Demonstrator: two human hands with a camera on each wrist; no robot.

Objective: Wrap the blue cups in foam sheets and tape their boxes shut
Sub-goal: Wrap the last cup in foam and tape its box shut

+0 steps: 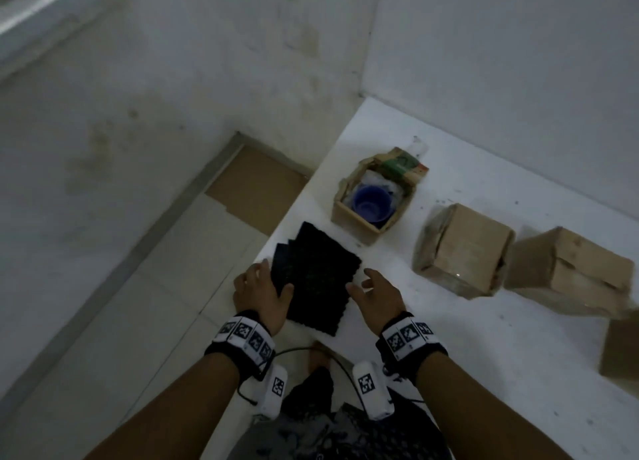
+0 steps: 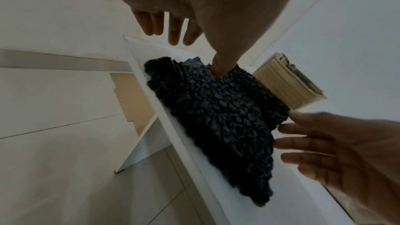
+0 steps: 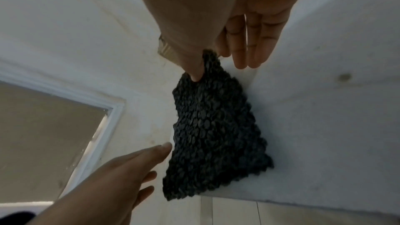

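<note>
A stack of black textured foam sheets (image 1: 313, 280) lies at the table's near left corner, the sheets fanned slightly at the far end. My left hand (image 1: 269, 280) rests at the stack's left edge, its thumb (image 2: 220, 69) pressing on the top sheet while the straight fingers (image 2: 171, 30) reach past the table edge. My right hand (image 1: 361, 281) is at the stack's right edge with fingers spread; its thumb (image 3: 194, 73) touches the foam (image 3: 212, 126) by a corner. A blue cup (image 1: 371, 202) sits in an open cardboard box (image 1: 349, 214) beyond the foam, with white wrapping around it.
Two shut cardboard boxes (image 1: 463, 248) (image 1: 567, 269) stand to the right on the white table (image 1: 484, 338); a third box (image 1: 622, 345) is cut off by the right frame edge. Walls close off the back. The table edge drops to a tiled floor (image 1: 138, 321) on the left.
</note>
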